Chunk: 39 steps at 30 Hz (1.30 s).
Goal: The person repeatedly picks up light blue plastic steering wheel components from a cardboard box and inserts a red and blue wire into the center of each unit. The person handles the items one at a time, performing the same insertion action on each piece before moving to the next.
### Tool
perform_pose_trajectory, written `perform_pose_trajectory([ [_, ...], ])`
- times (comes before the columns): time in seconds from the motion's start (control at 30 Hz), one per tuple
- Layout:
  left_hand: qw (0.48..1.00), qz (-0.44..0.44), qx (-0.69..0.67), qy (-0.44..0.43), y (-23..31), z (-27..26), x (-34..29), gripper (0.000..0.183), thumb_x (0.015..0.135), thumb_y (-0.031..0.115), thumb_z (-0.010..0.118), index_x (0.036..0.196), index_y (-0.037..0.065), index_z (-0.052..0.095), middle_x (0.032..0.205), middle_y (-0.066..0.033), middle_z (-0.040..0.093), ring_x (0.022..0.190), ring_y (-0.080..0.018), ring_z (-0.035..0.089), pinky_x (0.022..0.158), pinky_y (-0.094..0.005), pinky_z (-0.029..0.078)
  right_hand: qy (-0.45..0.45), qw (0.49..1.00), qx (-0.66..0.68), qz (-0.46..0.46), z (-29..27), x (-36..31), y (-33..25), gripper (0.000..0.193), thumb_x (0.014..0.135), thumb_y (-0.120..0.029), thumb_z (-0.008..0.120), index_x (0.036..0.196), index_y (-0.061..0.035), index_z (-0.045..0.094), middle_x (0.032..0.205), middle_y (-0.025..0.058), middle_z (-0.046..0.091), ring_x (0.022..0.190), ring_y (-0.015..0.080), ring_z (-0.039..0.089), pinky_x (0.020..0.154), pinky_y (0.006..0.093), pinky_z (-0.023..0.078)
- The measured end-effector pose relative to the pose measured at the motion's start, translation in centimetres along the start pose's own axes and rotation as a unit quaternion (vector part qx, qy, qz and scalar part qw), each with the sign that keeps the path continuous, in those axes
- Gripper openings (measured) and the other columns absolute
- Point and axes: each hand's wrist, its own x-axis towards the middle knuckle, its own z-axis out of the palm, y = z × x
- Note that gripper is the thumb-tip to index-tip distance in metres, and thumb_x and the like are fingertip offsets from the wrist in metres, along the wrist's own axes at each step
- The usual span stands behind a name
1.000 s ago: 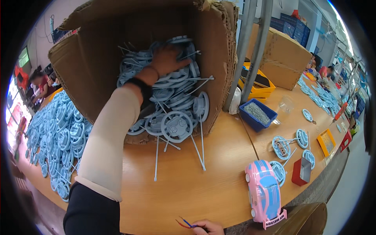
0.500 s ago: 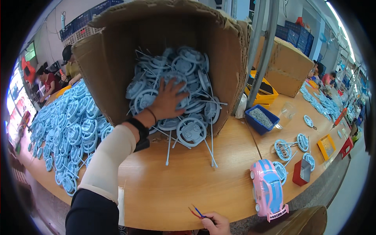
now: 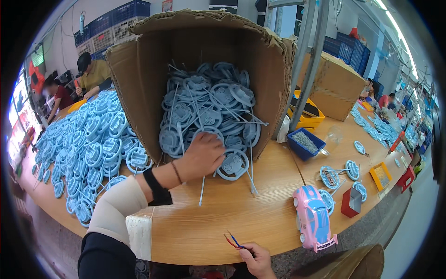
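In a tilted cardboard box (image 3: 267,60) lies a heap of light-blue toy steering wheels (image 3: 223,95) with thin rods. My left hand (image 3: 202,157) is at the front of that heap, its fingers curled over a steering wheel whose ring shows just behind the knuckles; the fingertips are hidden. Another steering wheel (image 3: 233,164) lies to the right of this hand, at the box mouth. Near the table's front edge my right hand (image 3: 258,260) pinches a thin forked piece (image 3: 234,242) with one red and one blue prong, possibly wires.
A larger pile of blue wheels (image 3: 93,153) covers the table's left. At right stand a pink toy car (image 3: 313,218), a red box (image 3: 351,202), a blue tub (image 3: 304,143) of small metal parts and a yellow tray (image 3: 381,176). A metal post (image 3: 309,69) rises beside the box. Two people work at far left.
My left hand has drawn down toward the box mouth, and its spread fingers have curled. Wheels in the heap have shifted. My right hand still pinches the forked piece.
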Motion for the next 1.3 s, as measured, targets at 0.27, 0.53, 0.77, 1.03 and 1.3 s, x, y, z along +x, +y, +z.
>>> perform_pose_trajectory([
  [0.27, 0.977, 0.024, 0.176, 0.117, -7.5, 4.5, 10.7, 0.020, 0.075, 0.011, 0.054, 0.094, 0.007, 0.060, 0.087, -0.0089, 0.061, 0.089, -0.0251, 0.054, 0.082, -0.0380, 0.038, 0.014, 0.999, 0.034, -0.005, 0.7, 0.0, -1.1, 0.014, 0.087, -0.007, 0.058, 0.098, 0.0012, 0.061, 0.074, -0.0020, 0.057, 0.065, 0.0041, 0.050, 0.057, 0.0185, 0.041],
  [0.53, 0.962, -0.024, 0.252, 0.106, -8.9, 8.1, 12.5, 0.030, 0.076, 0.008, 0.051, 0.105, 0.003, 0.054, 0.087, -0.0127, 0.060, 0.093, -0.0277, 0.053, 0.092, -0.0418, 0.034, 0.009, 0.999, 0.028, 0.012, 0.1, 0.1, -1.6, 0.013, 0.087, -0.007, 0.058, 0.097, 0.0010, 0.062, 0.075, -0.0004, 0.058, 0.066, 0.0053, 0.051, 0.059, 0.0196, 0.042],
  [0.77, 0.960, 0.031, 0.191, 0.201, -9.1, 7.6, 12.4, 0.028, 0.073, 0.005, 0.052, 0.100, 0.003, 0.058, 0.098, -0.0145, 0.058, 0.100, -0.0292, 0.049, 0.099, -0.0432, 0.031, 0.009, 0.999, 0.050, 0.015, 0.1, 0.4, -1.9, 0.012, 0.087, -0.006, 0.058, 0.096, 0.0010, 0.061, 0.074, 0.0005, 0.058, 0.067, 0.0069, 0.052, 0.060, 0.0205, 0.043],
  [1.03, 0.963, 0.020, 0.208, 0.170, -9.7, 8.9, 12.5, 0.029, 0.069, 0.003, 0.054, 0.097, 0.004, 0.062, 0.098, -0.0150, 0.060, 0.095, -0.0329, 0.053, 0.095, -0.0416, 0.037, 0.012, 0.998, 0.048, 0.038, 0.2, 0.1, -2.4, 0.011, 0.087, -0.006, 0.058, 0.095, 0.0012, 0.061, 0.075, 0.0019, 0.059, 0.067, 0.0076, 0.054, 0.061, 0.0206, 0.044],
  [1.3, 0.994, 0.019, 0.049, 0.095, -8.5, 5.7, 9.7, 0.034, 0.066, -0.005, 0.052, 0.097, 0.003, 0.062, 0.098, -0.0167, 0.060, 0.094, -0.0337, 0.054, 0.085, -0.0393, 0.046, 0.005, 0.999, 0.030, 0.012, 0.0, 0.2, -1.9, 0.012, 0.086, -0.008, 0.061, 0.094, 0.0010, 0.062, 0.078, 0.0038, 0.062, 0.069, 0.0076, 0.055, 0.062, 0.0213, 0.044],
])
